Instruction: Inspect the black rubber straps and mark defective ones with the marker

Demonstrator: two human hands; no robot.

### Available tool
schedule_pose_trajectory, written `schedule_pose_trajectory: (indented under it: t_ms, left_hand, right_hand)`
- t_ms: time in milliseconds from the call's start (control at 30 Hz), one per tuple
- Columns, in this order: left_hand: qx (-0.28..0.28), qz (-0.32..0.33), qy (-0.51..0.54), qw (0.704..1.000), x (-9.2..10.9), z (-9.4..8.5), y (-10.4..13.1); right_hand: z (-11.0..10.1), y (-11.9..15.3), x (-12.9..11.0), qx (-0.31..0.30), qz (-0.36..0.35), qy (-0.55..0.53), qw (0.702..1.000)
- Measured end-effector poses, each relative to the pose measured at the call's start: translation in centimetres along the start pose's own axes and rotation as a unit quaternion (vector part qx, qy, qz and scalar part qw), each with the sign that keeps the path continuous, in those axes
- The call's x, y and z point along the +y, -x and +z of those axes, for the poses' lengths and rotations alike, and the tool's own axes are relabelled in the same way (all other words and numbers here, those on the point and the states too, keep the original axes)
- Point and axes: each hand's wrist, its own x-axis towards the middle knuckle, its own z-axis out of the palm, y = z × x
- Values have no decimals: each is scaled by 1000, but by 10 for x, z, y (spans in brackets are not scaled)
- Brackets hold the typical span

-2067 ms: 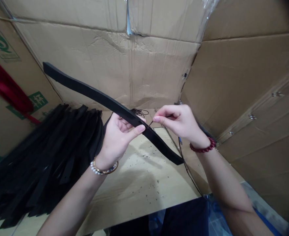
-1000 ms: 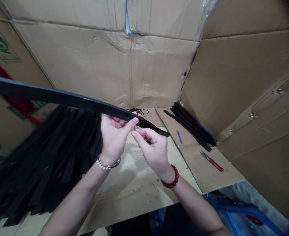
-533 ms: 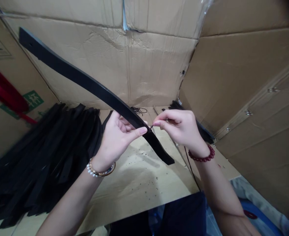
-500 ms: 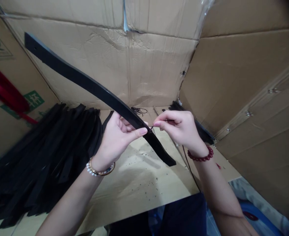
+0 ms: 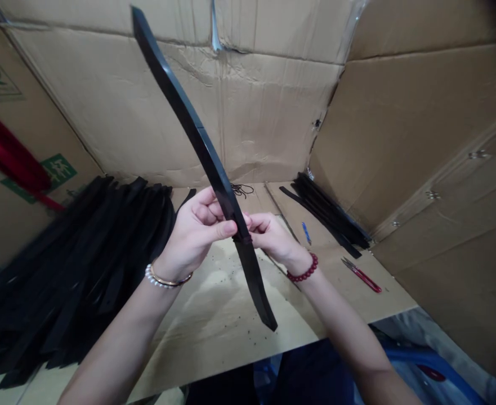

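A long, curved black strip (image 5: 197,135) slants across the middle, its top end high at the left and its lower end over the cardboard work surface. My left hand (image 5: 197,228) grips it below its middle, thumb across the front. My right hand (image 5: 273,236) is closed at the strip's right edge, fingertips pinched beside a dark cord (image 5: 242,239) wrapped round the strip. Whether the right fingers hold the cord or the strip's edge is hidden.
Many black strips (image 5: 104,253) are heaped at the left; a smaller pile (image 5: 327,208) lies at the right. Red-handled snips (image 5: 363,275), a small blue tool (image 5: 305,232) and tangled black cord (image 5: 242,191) rest on the surface. Cardboard walls (image 5: 264,112) stand around.
The strip has swung to a steeper angle, its top end moving right. My right hand has moved down and left against the strip, uncovering the snips and blue tool.
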Motion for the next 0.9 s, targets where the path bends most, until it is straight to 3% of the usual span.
schedule_pose_trajectory:
  t_ms: [100, 233, 400, 500, 600, 767, 900]
  left_hand:
    - [30, -13, 52, 998, -1, 0, -3]
    - [78, -30, 82, 993, -7, 0, -6]
    - [135, -43, 79, 987, -15, 4, -8]
    - [185, -23, 89, 978, -21, 7, -10]
    - [217, -28, 93, 971, -27, 8, -11]
    - [236, -24, 84, 968, -32, 7, -13]
    - [231, -5, 66, 971, -31, 6, -14]
  right_hand:
    - [25, -2, 23, 92, -7, -81, 992]
    - [56, -5, 35, 151, -23, -170, 973]
    - [81, -7, 39, 263, -35, -148, 953]
    - [88, -7, 49, 356, -73, -51, 930]
    - [91, -4, 60, 396, -116, 108, 904]
    - [79, 0, 65, 361, -171, 355, 845]
    - [60, -1, 62, 326, -151, 519, 775]
